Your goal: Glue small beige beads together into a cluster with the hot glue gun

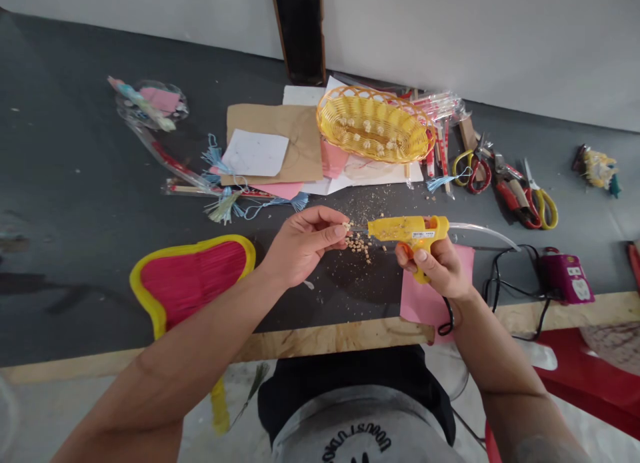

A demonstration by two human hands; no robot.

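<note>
My right hand [437,266] is wrapped round the handle of a yellow hot glue gun [407,229], with a finger at its orange trigger. A clear glue stick [483,231] curves out of the gun's back end. The nozzle points left, at the fingertips of my left hand [313,241]. Those fingers pinch a small pale beige piece [347,227], close to the nozzle; its exact shape is too small to make out. Below, a heap of small beige bits [361,246] lies scattered on the dark table.
A yellow woven basket [345,143] with several small pale clusters stands behind. Scissors [543,199] and pliers [515,189] lie at the right, near a purple power socket box [567,277] with black cable. A red and yellow fan [193,279] rests at left, and pink paper [415,299] at the front edge.
</note>
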